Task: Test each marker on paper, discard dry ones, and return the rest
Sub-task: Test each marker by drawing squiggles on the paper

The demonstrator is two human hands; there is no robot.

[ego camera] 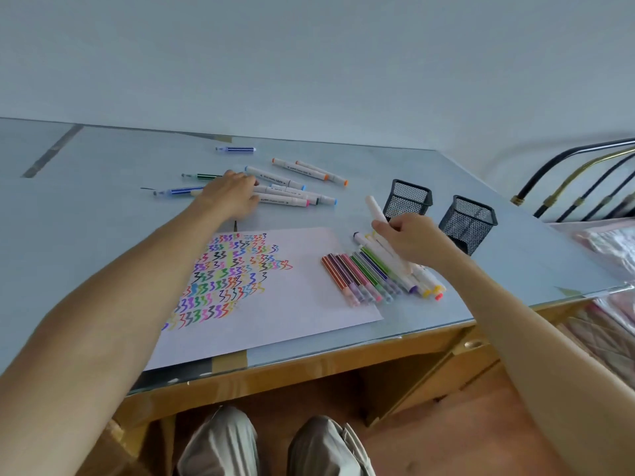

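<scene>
A white paper (pixel 309 297) covered with several rows of coloured zigzag marks lies on the desk in front of me. My right hand (pixel 409 238) grips a white marker (pixel 376 209) that points up and away, just above a row of thin coloured markers (pixel 360 278) and white-bodied markers (pixel 424 278) right of the paper. My left hand (pixel 230 194) reaches beyond the paper and rests on a cluster of white double-ended markers (pixel 292 194); whether its fingers hold one is hidden. Two more white markers with orange caps (pixel 309 170) lie farther back.
Two black mesh pen cups (pixel 407 199) (pixel 469 221) stand at the right, behind my right hand. Thin blue and green markers (pixel 178 191) (pixel 202 176) (pixel 236 149) lie scattered at the far left. The glass-topped desk's edge (pixel 343 352) runs near me; a metal bed frame (pixel 577 180) stands to the right.
</scene>
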